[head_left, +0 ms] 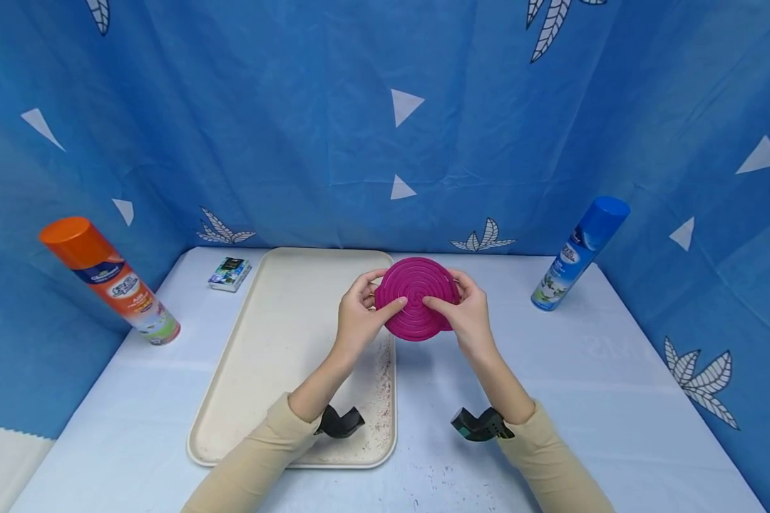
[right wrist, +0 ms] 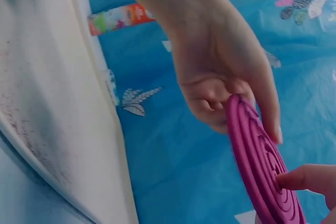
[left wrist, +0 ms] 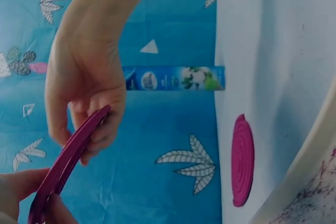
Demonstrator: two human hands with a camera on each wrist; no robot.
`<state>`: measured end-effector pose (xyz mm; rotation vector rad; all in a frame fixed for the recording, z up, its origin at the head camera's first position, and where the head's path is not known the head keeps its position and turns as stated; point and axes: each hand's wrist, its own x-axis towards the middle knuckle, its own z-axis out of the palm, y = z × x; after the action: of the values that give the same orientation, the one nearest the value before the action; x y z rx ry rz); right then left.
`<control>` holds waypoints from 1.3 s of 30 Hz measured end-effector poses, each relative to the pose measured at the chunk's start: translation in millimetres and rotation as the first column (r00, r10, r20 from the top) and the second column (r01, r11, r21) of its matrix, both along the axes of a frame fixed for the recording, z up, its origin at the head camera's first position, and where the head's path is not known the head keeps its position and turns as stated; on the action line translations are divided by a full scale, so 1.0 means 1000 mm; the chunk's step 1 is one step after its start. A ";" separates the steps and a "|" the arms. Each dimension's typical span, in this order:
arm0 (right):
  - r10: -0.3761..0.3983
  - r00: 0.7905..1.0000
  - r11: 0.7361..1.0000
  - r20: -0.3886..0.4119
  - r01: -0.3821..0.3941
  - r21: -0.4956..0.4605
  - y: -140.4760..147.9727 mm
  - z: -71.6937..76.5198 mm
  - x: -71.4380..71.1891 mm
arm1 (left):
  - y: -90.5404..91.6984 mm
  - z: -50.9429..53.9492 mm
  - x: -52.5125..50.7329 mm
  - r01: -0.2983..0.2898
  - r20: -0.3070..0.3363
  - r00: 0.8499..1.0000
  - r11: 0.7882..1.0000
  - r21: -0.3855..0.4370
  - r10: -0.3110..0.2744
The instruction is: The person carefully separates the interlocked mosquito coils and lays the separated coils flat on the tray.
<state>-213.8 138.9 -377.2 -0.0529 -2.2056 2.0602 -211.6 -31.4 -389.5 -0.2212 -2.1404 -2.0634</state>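
Note:
Both hands hold up a round magenta trivet [head_left: 417,299] with spiral ridges. My left hand [head_left: 358,313] pinches its left side, thumb on the ridged face and fingers behind. On the other side my right hand [head_left: 470,317] grips it the same way, its thumb near the spiral's centre. Seen nearly edge-on in the left wrist view, the held trivet [left wrist: 71,156] slants between the two hands. A second magenta trivet [left wrist: 242,161] lies flat on the table there; in the head view it is mostly hidden behind the held one.
A cream tray [head_left: 295,342] lies at left centre, under the left forearm. An orange spray can [head_left: 115,285] stands at the left, a blue one [head_left: 577,256] at the right. A small printed packet [head_left: 229,274] sits by the tray's back left corner. Blue curtain [head_left: 359,128] surrounds the table.

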 end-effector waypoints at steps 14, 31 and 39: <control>-0.012 0.998 0.997 0.054 0.016 -0.076 0.006 0.005 -0.002 | -0.002 0.002 0.001 0.004 0.018 1.000 0.991 0.133 -0.006; 0.147 0.982 0.943 0.121 -0.102 -0.318 0.030 0.023 -0.004 | -0.025 0.017 -0.012 0.124 0.288 0.907 0.849 0.514 -0.307; 0.116 0.982 0.936 0.148 -0.058 -0.348 0.030 0.023 -0.004 | -0.023 0.014 -0.011 0.004 0.193 0.980 0.970 0.244 -0.052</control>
<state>-218.0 168.7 -354.3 -0.1672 -1.9345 2.5546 -222.3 -54.8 -375.3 -0.0149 -1.9677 -2.4303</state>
